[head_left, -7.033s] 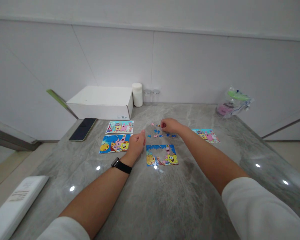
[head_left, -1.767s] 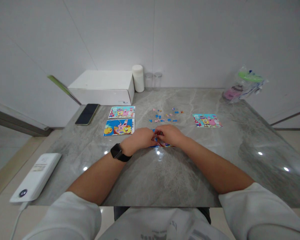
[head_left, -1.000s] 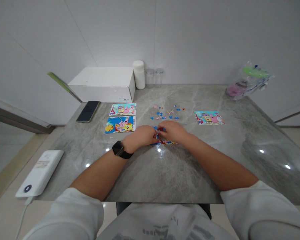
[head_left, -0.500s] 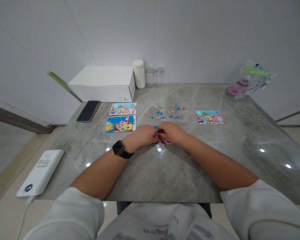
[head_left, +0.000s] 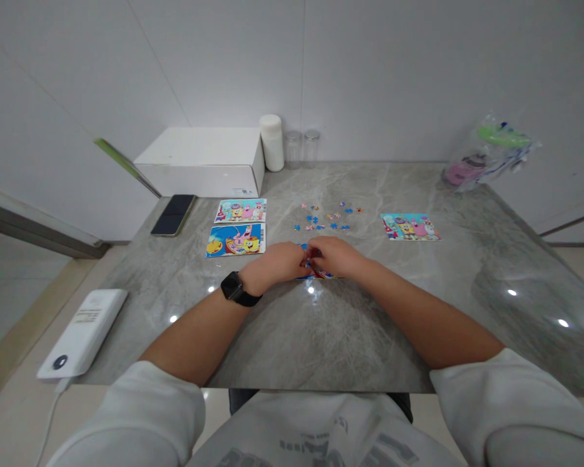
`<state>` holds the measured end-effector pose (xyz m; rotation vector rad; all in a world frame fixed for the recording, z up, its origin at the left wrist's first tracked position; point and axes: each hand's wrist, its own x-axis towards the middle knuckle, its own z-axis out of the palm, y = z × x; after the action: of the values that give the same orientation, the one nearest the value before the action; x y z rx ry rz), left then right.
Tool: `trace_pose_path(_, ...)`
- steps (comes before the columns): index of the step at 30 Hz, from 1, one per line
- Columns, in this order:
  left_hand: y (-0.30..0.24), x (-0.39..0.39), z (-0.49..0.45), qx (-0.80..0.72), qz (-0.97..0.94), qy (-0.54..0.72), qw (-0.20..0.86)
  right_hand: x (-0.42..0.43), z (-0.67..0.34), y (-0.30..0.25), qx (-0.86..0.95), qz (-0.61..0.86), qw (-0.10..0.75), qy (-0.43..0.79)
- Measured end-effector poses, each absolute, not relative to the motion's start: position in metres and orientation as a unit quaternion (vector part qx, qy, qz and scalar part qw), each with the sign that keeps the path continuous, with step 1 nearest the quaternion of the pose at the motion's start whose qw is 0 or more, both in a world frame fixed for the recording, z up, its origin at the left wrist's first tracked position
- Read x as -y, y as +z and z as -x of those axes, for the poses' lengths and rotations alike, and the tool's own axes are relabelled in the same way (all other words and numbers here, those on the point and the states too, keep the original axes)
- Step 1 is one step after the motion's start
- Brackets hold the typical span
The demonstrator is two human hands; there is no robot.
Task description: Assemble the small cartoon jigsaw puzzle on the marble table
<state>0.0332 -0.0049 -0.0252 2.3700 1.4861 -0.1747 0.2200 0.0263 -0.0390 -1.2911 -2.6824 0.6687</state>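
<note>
Both my hands meet over a small cartoon jigsaw puzzle (head_left: 316, 274) lying flat on the grey marble table (head_left: 321, 324). My left hand (head_left: 272, 261), with a black watch on the wrist, rests on the puzzle's left side with fingers curled. My right hand (head_left: 335, 255) covers the right side, its fingertips pinched together at the puzzle's middle; whatever they hold is hidden. Most of the puzzle is covered by the hands. Several loose puzzle pieces (head_left: 327, 218) lie scattered just beyond my hands.
Two finished cartoon puzzles (head_left: 237, 225) lie left of centre, another (head_left: 409, 227) to the right. A phone (head_left: 174, 214), white box (head_left: 202, 161), white bottle (head_left: 272, 143), two jars (head_left: 302, 148), a plastic bag (head_left: 486, 154) and a white device (head_left: 82, 332) ring the table.
My right hand came back from the loose pieces to the puzzle and both hands closed over it. In the last second they barely shift; the view rose slightly.
</note>
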Motion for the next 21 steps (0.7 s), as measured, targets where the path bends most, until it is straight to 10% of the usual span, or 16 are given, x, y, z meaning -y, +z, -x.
trace_pose_path(21,-0.024,0.005,-0.033,-0.521,-0.832,-0.057,0.182,-0.049,-0.249,-0.02,0.843,0.441,-0.002,0.309)
